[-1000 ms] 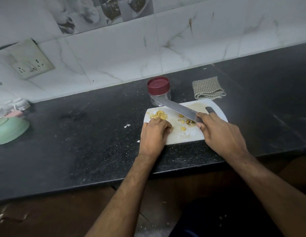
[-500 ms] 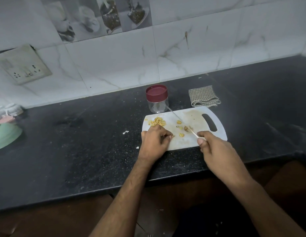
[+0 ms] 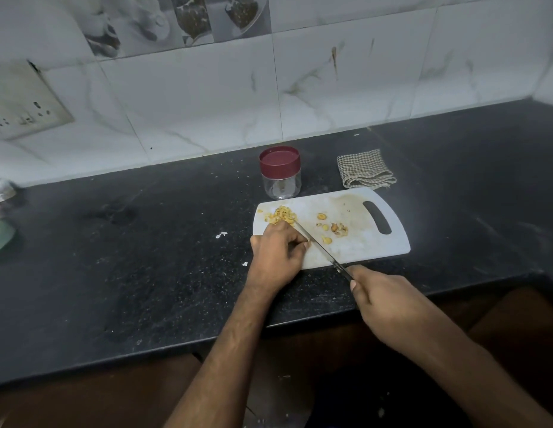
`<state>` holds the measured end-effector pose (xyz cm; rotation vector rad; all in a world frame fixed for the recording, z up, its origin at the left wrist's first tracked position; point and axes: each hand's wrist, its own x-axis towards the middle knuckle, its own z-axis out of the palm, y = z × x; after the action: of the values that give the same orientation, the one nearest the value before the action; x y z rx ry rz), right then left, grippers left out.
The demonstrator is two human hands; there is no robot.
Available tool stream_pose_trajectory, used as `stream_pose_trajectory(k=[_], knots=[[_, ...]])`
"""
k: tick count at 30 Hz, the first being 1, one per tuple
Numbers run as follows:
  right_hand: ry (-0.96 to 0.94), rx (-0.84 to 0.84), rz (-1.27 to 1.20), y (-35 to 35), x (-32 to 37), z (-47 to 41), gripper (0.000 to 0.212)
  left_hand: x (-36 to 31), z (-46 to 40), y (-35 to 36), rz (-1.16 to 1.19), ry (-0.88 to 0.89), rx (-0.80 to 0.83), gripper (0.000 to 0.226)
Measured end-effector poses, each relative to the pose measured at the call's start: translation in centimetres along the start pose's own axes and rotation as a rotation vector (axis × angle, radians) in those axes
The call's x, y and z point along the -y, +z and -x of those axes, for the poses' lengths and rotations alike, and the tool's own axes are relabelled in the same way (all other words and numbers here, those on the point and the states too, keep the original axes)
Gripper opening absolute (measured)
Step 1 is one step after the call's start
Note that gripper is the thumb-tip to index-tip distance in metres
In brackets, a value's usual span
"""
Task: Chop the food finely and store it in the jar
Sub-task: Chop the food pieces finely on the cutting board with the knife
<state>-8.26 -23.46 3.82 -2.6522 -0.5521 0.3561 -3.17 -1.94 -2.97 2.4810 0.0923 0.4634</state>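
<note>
Chopping goes best if the right hand, gripping the knife, keeps its edge beside the curled left hand on the cutting board, working the yellow food at centre frame while the lidded jar waits just behind.

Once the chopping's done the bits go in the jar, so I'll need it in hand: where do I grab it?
Grip the jar by its clear body below the red lid, from its left, away from the cloth. It stands upright just behind the board, so its round sides are free.
</note>
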Motion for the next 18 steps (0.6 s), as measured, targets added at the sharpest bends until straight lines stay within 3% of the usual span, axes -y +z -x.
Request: stream_pose_trajectory(k=[18], knots=[[0.051,0.023,0.060,-0.03,0.64,0.75,0.031,-0.22,-0.10,-0.24,-0.097,-0.002,0.030,0.015]])
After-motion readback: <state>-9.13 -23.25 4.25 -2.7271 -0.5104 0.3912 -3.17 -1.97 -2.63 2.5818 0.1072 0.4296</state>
